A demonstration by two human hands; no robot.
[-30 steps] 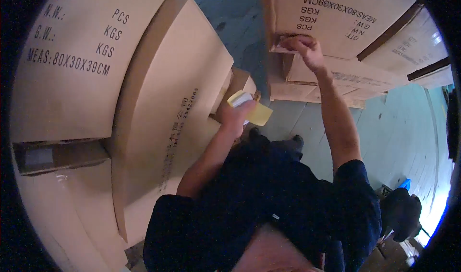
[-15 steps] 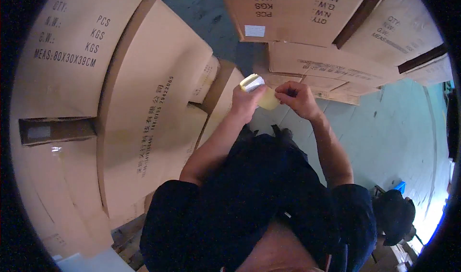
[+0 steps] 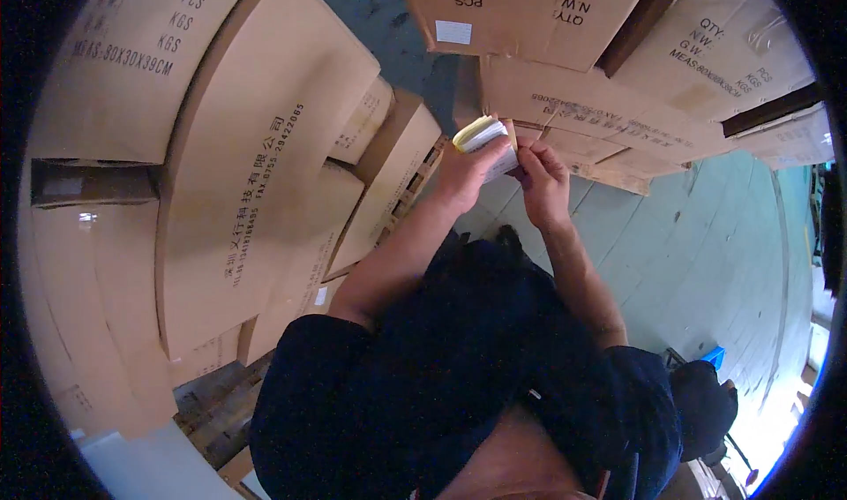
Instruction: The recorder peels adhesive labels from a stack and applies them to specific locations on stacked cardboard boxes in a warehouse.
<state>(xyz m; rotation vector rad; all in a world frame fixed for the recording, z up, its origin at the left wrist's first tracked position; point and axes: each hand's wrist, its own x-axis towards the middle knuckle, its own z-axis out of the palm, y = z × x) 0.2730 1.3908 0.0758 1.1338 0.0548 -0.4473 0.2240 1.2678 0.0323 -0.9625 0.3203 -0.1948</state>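
In front of my body, my left hand (image 3: 470, 169) is closed around a curled bundle of white labels with yellow backing (image 3: 500, 163). Its thumb lies across the upper side of the bundle. My right hand (image 3: 543, 175) is at the bundle's right edge, thumb and fingers pinched together on the label sheet there. The fingertips of that hand are partly hidden, and I cannot make out whether a single label is lifted off.
Large brown cartons (image 3: 256, 147) are stacked along the left. More cartons (image 3: 529, 15) stand ahead and to the right, one with a small white label (image 3: 453, 31). A wooden pallet (image 3: 229, 412) shows at lower left. A dark object (image 3: 703, 407) stands at lower right on the pale floor (image 3: 679, 270).
My right hand has come in closer to the left and turned more upright. The bundle has tilted, so its white printed face now shows where the yellow sheet hung. The view has shifted slightly.
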